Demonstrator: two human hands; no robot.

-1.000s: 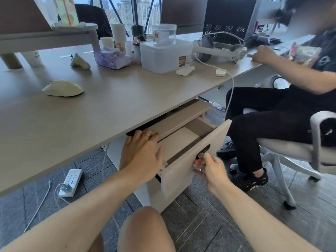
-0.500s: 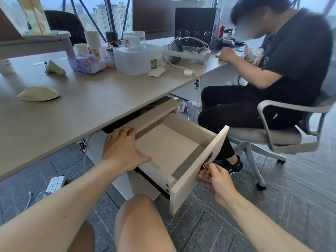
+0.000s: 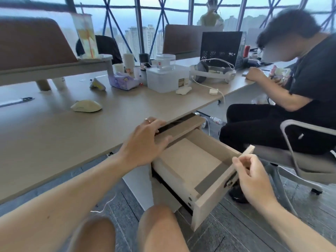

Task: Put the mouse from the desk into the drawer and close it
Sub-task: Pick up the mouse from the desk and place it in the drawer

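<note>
A cream mouse (image 3: pixel 86 106) lies on the beige desk (image 3: pixel 54 135), left of centre, apart from both hands. Below the desk's front edge the top drawer (image 3: pixel 214 193) of a beige cabinet stands pulled far out, and its inside looks bare. My left hand (image 3: pixel 145 142) rests flat on the cabinet top beside the drawer's back corner, fingers spread, a ring on one finger. My right hand (image 3: pixel 252 179) hovers just off the drawer front near its dark handle, fingers loosely curled and holding nothing.
Another person sits in an office chair (image 3: pixel 300 160) close to the right of the drawer. On the desk behind stand a tissue pack (image 3: pixel 123 82), a clear container (image 3: pixel 167 79), a white headset (image 3: pixel 212 72) with a cable, and a monitor riser (image 3: pixel 54 70). My knees are below.
The drawer has slid further out. My right hand has let go of the handle and lifted off the drawer front. The view has tilted up toward the desk.
</note>
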